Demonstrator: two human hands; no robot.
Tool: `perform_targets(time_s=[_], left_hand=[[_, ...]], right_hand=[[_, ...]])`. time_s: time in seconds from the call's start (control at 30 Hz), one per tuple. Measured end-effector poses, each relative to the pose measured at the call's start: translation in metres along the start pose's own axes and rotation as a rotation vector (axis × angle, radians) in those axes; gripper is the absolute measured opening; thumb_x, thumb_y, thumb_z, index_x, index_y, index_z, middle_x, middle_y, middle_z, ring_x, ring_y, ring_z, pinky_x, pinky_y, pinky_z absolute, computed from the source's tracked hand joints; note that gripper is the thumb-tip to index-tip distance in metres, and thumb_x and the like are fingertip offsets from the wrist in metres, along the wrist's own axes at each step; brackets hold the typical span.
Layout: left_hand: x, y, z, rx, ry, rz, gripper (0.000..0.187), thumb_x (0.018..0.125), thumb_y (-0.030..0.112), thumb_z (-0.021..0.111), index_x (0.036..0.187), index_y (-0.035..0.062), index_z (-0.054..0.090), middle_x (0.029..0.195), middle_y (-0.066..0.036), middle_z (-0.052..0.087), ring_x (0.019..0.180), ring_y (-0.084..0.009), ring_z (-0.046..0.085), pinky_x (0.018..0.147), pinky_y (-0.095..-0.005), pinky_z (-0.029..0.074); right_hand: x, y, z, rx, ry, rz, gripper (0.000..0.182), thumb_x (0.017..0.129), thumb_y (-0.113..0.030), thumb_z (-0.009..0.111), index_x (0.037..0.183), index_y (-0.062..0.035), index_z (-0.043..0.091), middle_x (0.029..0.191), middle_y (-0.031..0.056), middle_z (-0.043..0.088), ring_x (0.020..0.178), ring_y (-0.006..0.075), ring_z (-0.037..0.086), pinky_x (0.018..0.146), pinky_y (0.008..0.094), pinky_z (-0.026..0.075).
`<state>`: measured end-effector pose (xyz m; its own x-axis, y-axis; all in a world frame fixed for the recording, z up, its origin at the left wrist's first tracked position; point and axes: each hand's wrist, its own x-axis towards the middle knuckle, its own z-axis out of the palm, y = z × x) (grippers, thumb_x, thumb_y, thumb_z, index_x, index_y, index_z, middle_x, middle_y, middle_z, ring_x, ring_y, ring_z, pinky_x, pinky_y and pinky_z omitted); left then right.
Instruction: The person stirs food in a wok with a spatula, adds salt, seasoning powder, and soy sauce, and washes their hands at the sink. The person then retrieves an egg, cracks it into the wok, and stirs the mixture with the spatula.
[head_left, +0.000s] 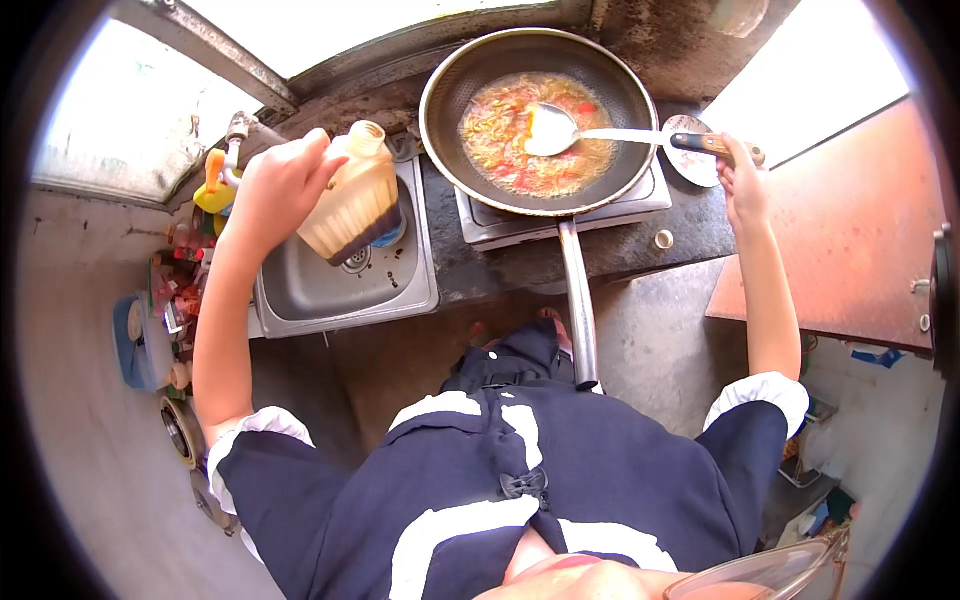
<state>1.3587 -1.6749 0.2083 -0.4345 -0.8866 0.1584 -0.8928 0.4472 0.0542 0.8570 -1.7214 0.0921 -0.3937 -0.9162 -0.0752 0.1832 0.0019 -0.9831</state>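
My left hand point(282, 190) is closed around a clear plastic bottle point(350, 190) with dark liquid low in it. The bottle is tilted over the sink, and its mouth is uncapped. My right hand point(742, 182) grips the wooden handle of a metal spatula point(625, 135). The spatula's blade rests in the wok point(445, 150), among soupy yellow and red food point(500, 165). The wok sits on a stove point(500, 233), its long handle pointing toward my body. A small round cap point(664, 239) lies on the counter right of the stove.
A steel sink point(300, 305) is on the left, with a faucet point(238, 130) and a yellow bottle point(212, 198) beside it. A patterned plate point(690, 165) lies right of the wok. An orange-brown panel point(850, 240) stands at the right.
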Motion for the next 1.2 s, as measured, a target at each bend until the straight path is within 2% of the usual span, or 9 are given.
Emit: perform_targets(time_s=[0.1, 0.4, 0.47, 0.57, 0.6, 0.83, 1.0, 1.1, 1.2], left_hand=[[-0.021, 0.000, 0.003, -0.022, -0.013, -0.041, 0.025, 0.092, 0.025, 0.053, 0.083, 0.0020, 0.048, 0.066, -0.018, 0.053, 0.068, -0.0374, 0.055, 0.059, -0.0427, 0.040], [-0.056, 0.002, 0.016, -0.020, 0.007, -0.060, 0.022, 0.091, 0.024, 0.055, 0.086, 0.0026, 0.050, 0.066, -0.017, 0.055, 0.066, -0.0351, 0.057, 0.057, -0.0409, 0.043], [-0.060, 0.004, 0.017, -0.034, -0.002, -0.069, 0.022, 0.090, 0.024, 0.056, 0.087, 0.0026, 0.050, 0.066, -0.016, 0.055, 0.066, -0.0350, 0.057, 0.057, -0.0410, 0.043], [-0.061, 0.006, 0.021, -0.039, -0.009, -0.056, 0.022, 0.090, 0.024, 0.056, 0.086, 0.0026, 0.050, 0.066, -0.016, 0.055, 0.066, -0.0350, 0.057, 0.057, -0.0411, 0.042], [-0.060, 0.006, 0.021, -0.037, -0.008, -0.048, 0.022, 0.090, 0.024, 0.056, 0.086, 0.0026, 0.050, 0.066, -0.016, 0.055, 0.066, -0.0350, 0.056, 0.057, -0.0412, 0.042], [-0.061, 0.009, 0.022, -0.052, 0.011, -0.047, 0.022, 0.089, 0.023, 0.057, 0.085, 0.0029, 0.049, 0.066, -0.016, 0.054, 0.065, -0.0349, 0.056, 0.057, -0.0414, 0.042], [-0.064, 0.011, 0.028, -0.081, 0.029, -0.023, 0.022, 0.089, 0.022, 0.057, 0.085, 0.0028, 0.049, 0.066, -0.016, 0.054, 0.065, -0.0345, 0.056, 0.056, -0.0412, 0.042], [-0.067, 0.014, 0.028, -0.091, 0.028, -0.040, 0.021, 0.088, 0.022, 0.057, 0.084, 0.0028, 0.049, 0.065, -0.015, 0.053, 0.064, -0.0342, 0.056, 0.056, -0.0411, 0.042], [-0.070, 0.014, 0.033, -0.099, 0.031, -0.043, 0.021, 0.088, 0.022, 0.058, 0.084, 0.0030, 0.049, 0.065, -0.015, 0.052, 0.064, -0.0338, 0.055, 0.056, -0.0410, 0.042]], right_hand=[[0.006, -0.011, -0.012, -0.029, 0.013, -0.021, 0.012, 0.082, -0.014, 0.068, 0.088, -0.0050, 0.062, 0.076, 0.0027, 0.061, 0.052, 0.0037, 0.046, 0.043, 0.0157, 0.029], [0.001, -0.015, 0.001, -0.038, 0.017, -0.018, 0.014, 0.082, -0.016, 0.068, 0.086, -0.0048, 0.061, 0.073, 0.0015, 0.059, 0.051, 0.0036, 0.045, 0.043, 0.0163, 0.028], [0.006, -0.019, -0.009, -0.054, 0.041, -0.027, 0.015, 0.082, -0.016, 0.069, 0.088, -0.0044, 0.062, 0.074, 0.0016, 0.060, 0.052, 0.0035, 0.045, 0.043, 0.0164, 0.029], [0.007, -0.001, 0.013, -0.002, 0.051, -0.061, 0.015, 0.081, -0.015, 0.069, 0.088, -0.0046, 0.062, 0.074, 0.0019, 0.060, 0.051, 0.0033, 0.045, 0.042, 0.0158, 0.029], [0.008, 0.002, 0.011, -0.012, -0.041, -0.020, 0.013, 0.081, -0.014, 0.069, 0.088, -0.0053, 0.061, 0.075, 0.0022, 0.060, 0.051, 0.0031, 0.045, 0.042, 0.0148, 0.029], [0.014, -0.019, -0.007, -0.074, 0.034, -0.067, 0.014, 0.083, -0.015, 0.067, 0.091, -0.0051, 0.063, 0.076, 0.0019, 0.061, 0.052, 0.0029, 0.047, 0.042, 0.0144, 0.030], [0.007, -0.010, 0.035, -0.073, -0.056, -0.083, 0.014, 0.082, -0.017, 0.069, 0.080, -0.0033, 0.065, 0.073, 0.0013, 0.063, 0.052, 0.0018, 0.046, 0.042, 0.0154, 0.028], [0.000, -0.022, 0.031, -0.130, -0.031, -0.088, 0.015, 0.082, -0.016, 0.068, 0.087, -0.0019, 0.067, 0.075, 0.0017, 0.064, 0.052, 0.0021, 0.046, 0.043, 0.0153, 0.029], [-0.005, -0.043, 0.009, -0.213, -0.079, -0.262, 0.013, 0.083, -0.014, 0.065, 0.087, -0.0027, 0.068, 0.075, 0.0012, 0.062, 0.052, 0.0016, 0.044, 0.044, 0.0148, 0.028]])
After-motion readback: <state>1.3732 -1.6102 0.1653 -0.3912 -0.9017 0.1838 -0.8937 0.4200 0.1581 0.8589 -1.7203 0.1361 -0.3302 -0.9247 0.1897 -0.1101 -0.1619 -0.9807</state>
